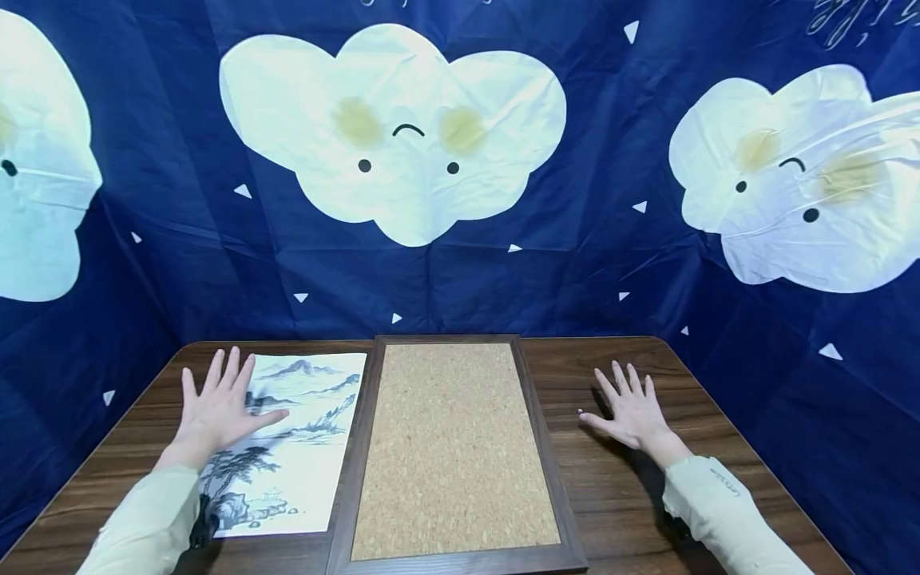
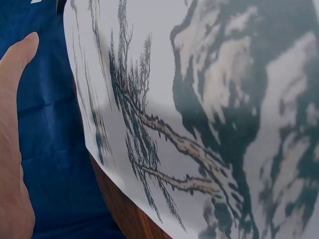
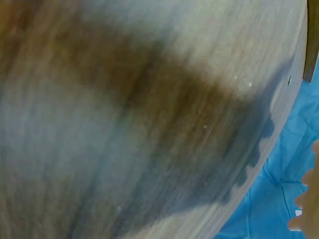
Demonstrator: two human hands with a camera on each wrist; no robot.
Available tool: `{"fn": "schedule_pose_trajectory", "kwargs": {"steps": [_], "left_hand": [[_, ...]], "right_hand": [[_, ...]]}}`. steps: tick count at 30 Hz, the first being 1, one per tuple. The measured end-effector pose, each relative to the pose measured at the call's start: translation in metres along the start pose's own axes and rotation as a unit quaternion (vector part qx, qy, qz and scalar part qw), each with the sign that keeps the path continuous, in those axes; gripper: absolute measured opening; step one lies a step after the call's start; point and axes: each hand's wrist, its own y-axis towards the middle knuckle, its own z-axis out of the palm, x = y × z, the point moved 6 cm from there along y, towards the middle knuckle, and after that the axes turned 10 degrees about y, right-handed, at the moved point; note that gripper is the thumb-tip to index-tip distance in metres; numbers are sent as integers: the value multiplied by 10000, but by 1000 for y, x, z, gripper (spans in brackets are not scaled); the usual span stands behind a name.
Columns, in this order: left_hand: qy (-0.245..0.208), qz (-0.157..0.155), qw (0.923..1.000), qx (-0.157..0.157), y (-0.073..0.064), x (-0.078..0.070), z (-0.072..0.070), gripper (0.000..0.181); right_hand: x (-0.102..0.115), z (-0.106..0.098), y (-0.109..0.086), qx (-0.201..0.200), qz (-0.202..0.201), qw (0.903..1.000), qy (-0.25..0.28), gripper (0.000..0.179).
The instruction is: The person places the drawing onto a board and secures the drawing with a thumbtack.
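My left hand [image 1: 216, 411] has its fingers spread over the left side of a paper sheet [image 1: 323, 479] printed with an ink landscape. In the left wrist view a digit [image 2: 17, 74] shows beside the same painted sheet; whether the hand touches the paper, I cannot tell. To the right of the corkboard [image 1: 453, 455], my right hand [image 1: 636, 411] is spread above the table and holds nothing. A tiny pin-like object [image 3: 291, 80] lies on the wood near the right thumb. Fingertips [image 3: 309, 194] of the right hand show at that wrist view's edge.
The corkboard's dark wooden frame [image 1: 542, 447] stands between the hands, with the sheet along its left side. Under everything is a brown wooden table [image 1: 604, 495] with rounded far corners. Blue cloth [image 1: 596, 287] with white cloud prints hangs behind and at both sides.
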Motion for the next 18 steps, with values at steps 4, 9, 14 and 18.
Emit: {"fn": "schedule_pose_trajectory", "kwargs": {"steps": [4,9,14,18], "left_hand": [[-71,-1,10000,-56,-2,4,-1,119],[-110,20,9998,-179,-5,9,-3,117],[-281,3,9994,-183,-9,15,-6,116],[-444,-52,9989,-138,-11,21,-7,115]], "right_hand": [[1,-2,0,-10,-28,10000,41,89],[5,-4,0,-11,-132,9997,208,87],[7,-6,0,-35,-231,9993,284,86],[9,-8,0,-107,-309,9991,287,85]]}}
